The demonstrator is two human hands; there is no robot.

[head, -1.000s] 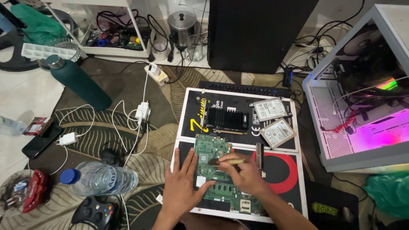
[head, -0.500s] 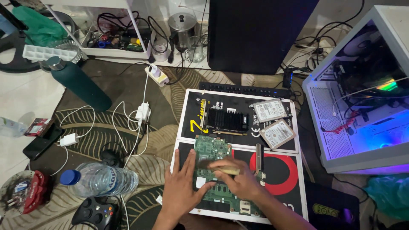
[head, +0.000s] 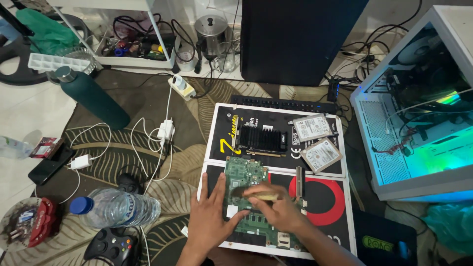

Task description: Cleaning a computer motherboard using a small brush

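A green circuit board (head: 245,173) lies on a flat black, white and red box (head: 325,207) on the floor. My left hand (head: 209,219) rests flat on the board's left edge with its fingers spread. My right hand (head: 278,212) is over the middle of the board, closed around a small tan brush-like tool (head: 256,195) that is blurred by motion. The tool's tip points left, touching or just above the board.
A second box behind holds a black finned card (head: 261,139) and two hard drives (head: 312,127) (head: 321,154). An open lit computer case (head: 414,113) stands right, a black tower (head: 295,39) and keyboard (head: 283,104) behind. A green flask (head: 91,96), water bottle (head: 116,208), game controller (head: 111,244) and cables lie left.
My right hand has slid the tool to the left across the board. My left hand stays flat on the board's edge. The case lighting went from pink to blue to green.
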